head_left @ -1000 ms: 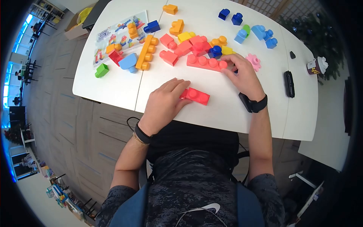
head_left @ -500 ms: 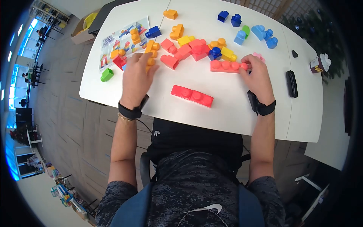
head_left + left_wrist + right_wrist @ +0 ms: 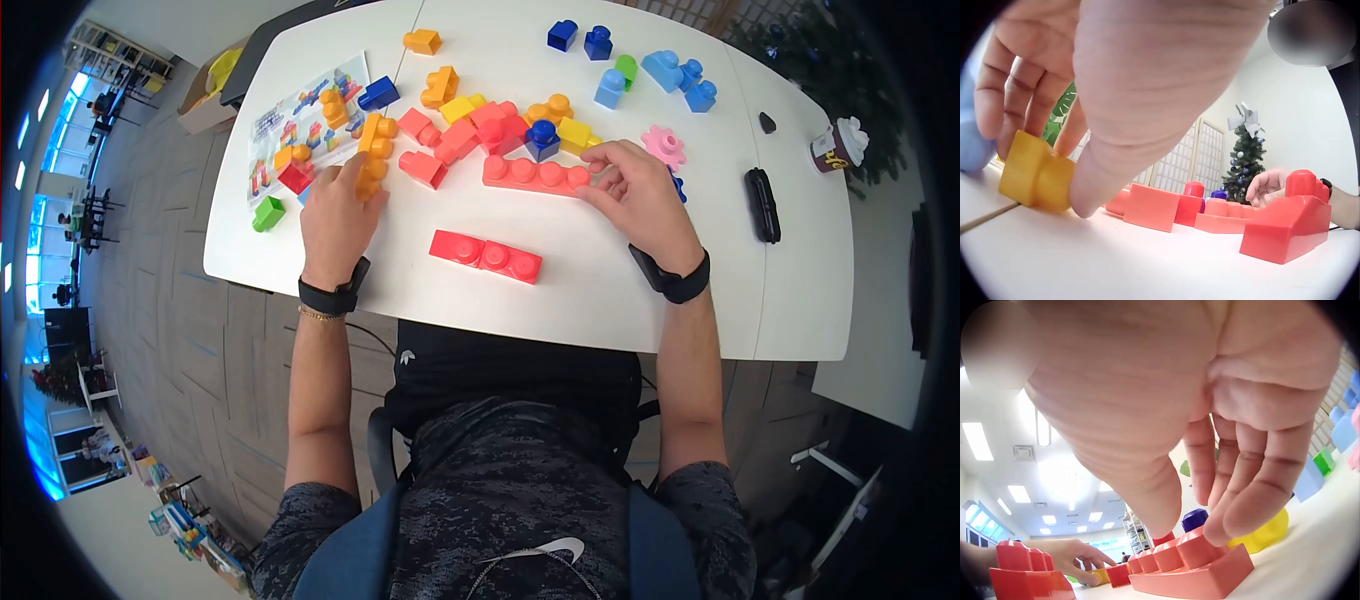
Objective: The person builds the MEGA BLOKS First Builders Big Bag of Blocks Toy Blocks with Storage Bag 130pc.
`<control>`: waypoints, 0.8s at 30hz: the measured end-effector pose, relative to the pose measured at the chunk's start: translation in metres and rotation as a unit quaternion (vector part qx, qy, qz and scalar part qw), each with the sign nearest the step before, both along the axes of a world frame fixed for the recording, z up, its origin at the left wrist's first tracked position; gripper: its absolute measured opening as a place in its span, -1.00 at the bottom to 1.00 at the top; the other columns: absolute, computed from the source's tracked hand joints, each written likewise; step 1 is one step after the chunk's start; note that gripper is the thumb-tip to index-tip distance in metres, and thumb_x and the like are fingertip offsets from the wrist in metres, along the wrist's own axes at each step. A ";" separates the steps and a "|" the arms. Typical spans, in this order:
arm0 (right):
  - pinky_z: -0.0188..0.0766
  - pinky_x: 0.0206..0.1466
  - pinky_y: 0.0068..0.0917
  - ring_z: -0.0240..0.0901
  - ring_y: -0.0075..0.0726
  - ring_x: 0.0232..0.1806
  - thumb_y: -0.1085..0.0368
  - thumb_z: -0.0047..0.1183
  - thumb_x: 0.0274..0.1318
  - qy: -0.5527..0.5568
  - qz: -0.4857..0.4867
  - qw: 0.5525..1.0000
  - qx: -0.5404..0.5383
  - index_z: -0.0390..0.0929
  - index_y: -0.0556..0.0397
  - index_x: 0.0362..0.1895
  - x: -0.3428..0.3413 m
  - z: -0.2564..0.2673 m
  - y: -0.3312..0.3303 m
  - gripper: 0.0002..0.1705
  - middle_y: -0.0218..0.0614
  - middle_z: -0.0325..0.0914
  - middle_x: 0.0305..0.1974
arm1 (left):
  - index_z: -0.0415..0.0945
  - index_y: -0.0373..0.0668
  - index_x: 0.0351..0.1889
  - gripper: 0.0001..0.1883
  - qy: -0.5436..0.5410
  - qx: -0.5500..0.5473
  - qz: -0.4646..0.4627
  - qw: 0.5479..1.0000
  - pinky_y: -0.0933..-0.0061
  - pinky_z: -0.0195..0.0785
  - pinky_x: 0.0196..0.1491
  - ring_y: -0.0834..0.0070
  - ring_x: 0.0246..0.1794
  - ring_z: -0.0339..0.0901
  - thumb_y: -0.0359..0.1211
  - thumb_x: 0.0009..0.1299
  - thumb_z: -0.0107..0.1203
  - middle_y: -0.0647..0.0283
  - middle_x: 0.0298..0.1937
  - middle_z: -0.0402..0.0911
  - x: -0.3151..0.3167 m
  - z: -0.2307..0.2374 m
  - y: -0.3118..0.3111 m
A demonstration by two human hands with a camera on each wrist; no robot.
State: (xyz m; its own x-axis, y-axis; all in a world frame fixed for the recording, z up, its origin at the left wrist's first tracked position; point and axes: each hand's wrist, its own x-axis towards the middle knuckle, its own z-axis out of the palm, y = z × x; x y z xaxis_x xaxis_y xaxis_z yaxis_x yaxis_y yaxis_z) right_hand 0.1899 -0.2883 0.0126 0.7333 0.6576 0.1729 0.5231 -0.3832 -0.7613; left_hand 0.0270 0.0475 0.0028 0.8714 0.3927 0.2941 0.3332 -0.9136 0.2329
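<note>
My left hand [image 3: 338, 225] reaches down over the long orange brick [image 3: 377, 140], thumb on its right side and fingers on the far side; in the left wrist view the orange brick [image 3: 1035, 172] sits between them. My right hand [image 3: 645, 205] pinches the right end of a long light-red brick [image 3: 530, 175], which lies studs up. The right wrist view shows fingertips on that light-red brick [image 3: 1194, 575]. Nearer the table's front edge lies a red piece with several studs [image 3: 486, 256], touched by neither hand.
Behind the hands are loose red bricks [image 3: 423, 168], a yellow brick [image 3: 575, 135] and a dark blue brick [image 3: 542, 140]. A printed sheet [image 3: 300, 115] lies at the left. Light blue bricks [image 3: 662, 70], a pink gear-shaped piece [image 3: 663, 147], a black case [image 3: 761, 205] and a cup [image 3: 830, 152] stand rightward.
My left hand has left the red piece near the front edge and moved left to the orange brick. The light-red brick shifted right, then back left, with my right hand at its end.
</note>
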 end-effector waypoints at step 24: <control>0.53 -0.08 -0.12 0.56 0.11 -0.20 0.47 0.20 0.04 -0.062 -0.073 0.987 -0.130 0.59 0.23 -0.15 -0.003 0.005 -0.021 -0.76 -0.01 0.57 -0.22 | 0.57 -0.27 0.39 -0.55 0.135 -0.553 -0.217 0.793 0.58 0.55 -0.06 0.70 -0.16 0.62 -0.27 0.62 0.24 0.29 0.02 0.76 -0.010 0.019 0.015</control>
